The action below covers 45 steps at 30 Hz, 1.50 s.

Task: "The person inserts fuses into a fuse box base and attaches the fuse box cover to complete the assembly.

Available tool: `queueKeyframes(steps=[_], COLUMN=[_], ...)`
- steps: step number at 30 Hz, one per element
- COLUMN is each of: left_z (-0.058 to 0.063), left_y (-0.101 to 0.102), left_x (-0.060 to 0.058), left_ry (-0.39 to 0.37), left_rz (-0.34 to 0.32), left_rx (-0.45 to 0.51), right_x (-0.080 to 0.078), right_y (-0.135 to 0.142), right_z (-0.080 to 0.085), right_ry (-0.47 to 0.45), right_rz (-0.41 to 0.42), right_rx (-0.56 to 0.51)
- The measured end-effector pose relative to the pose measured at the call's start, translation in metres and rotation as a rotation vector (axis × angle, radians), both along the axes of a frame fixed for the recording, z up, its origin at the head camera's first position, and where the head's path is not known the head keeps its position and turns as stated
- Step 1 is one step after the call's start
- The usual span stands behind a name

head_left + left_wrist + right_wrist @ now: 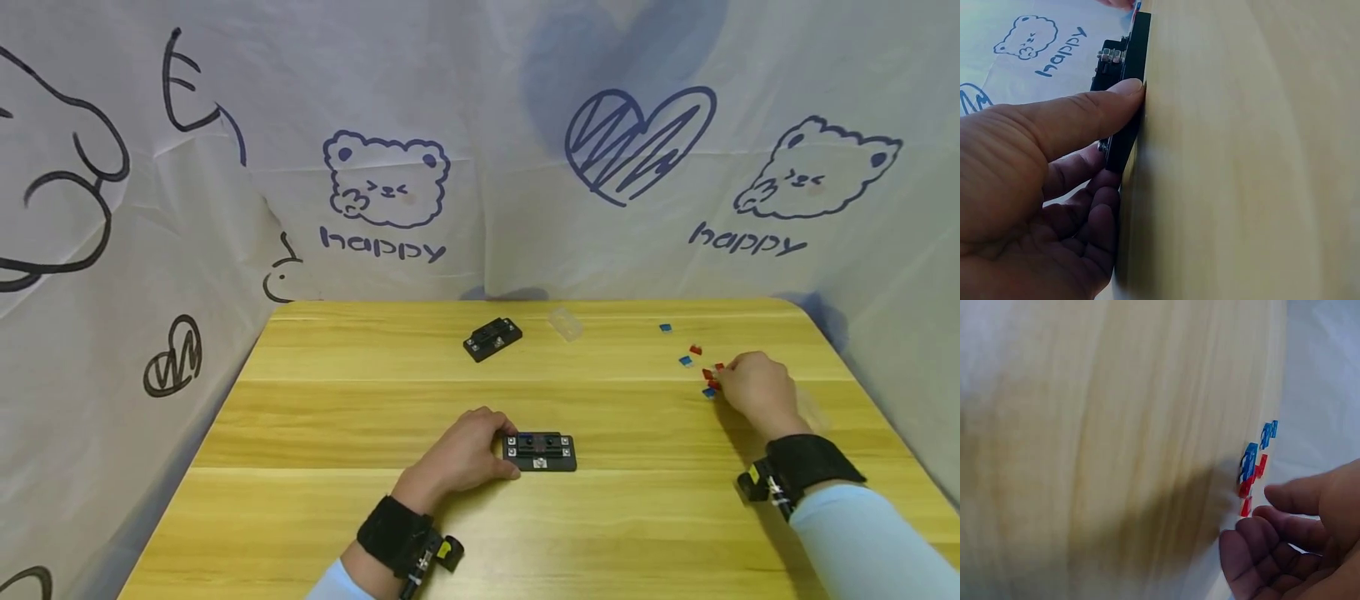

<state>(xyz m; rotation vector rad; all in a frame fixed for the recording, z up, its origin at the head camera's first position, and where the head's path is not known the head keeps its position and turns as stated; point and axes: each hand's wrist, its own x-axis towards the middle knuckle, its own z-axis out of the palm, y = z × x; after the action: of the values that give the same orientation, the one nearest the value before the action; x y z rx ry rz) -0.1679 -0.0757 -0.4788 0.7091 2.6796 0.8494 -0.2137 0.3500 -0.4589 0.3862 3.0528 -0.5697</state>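
Observation:
A black fuse block [540, 463] with metal screw terminals lies flat on the table in the head view. My left hand [467, 454] grips its left end, thumb at the near edge and fingers at the far edge. The left wrist view shows the thumb [1104, 112] pressed against the block's side [1139, 50]. Off to the right, my right hand [759, 392] reaches down to a loose cluster of small red blade fuses [707, 375] and blue blade fuses [686, 361]. Its thumb and forefinger stand slightly apart beside a red fuse [1245, 506], with nothing visible between them.
A second black fuse block [492, 339] lies at the back of the table, with a clear plastic cover [565, 324] to its right. Another clear piece [813, 408] lies right of my right hand. White cloth with drawings [517, 233] hangs behind the table [337, 417].

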Motion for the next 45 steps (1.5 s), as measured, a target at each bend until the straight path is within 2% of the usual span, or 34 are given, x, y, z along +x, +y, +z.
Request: queueKeyframes(steps=[8, 23, 30, 33, 36, 41, 45], left_z=[-0.001, -0.001, -0.002, -0.001, -0.002, -0.001, -0.001], left_y=[0.001, 0.000, 0.000, 0.000, 0.000, 0.002, 0.003], left_x=[0.001, 0.001, 0.000, 0.000, 0.000, 0.000, 0.001], left_ry=[-0.006, 0.006, 0.006, 0.006, 0.010, 0.013, 0.012], left_rz=[0.010, 0.013, 0.015, 0.013, 0.009, 0.011, 0.014], left_rx=[0.005, 0.001, -0.007, -0.011, -0.016, -0.023, -0.017], right_x=[-0.002, -0.002, -0.004, -0.003, 0.001, 0.008, 0.013], right_y=[-0.002, -0.003, -0.001, -0.002, -0.008, -0.029, -0.054], right_z=[0.000, -0.003, -0.005, -0.002, 0.002, 0.012, 0.018], right_ry=[-0.104, -0.110, -0.119, -0.086, -0.005, 0.123, 0.132], right_rz=[-0.032, -0.026, -0.015, -0.019, -0.007, 0.097, 0.192], right_rx=[-0.023, -0.002, -0.040, -0.054, -0.063, -0.116, -0.175])
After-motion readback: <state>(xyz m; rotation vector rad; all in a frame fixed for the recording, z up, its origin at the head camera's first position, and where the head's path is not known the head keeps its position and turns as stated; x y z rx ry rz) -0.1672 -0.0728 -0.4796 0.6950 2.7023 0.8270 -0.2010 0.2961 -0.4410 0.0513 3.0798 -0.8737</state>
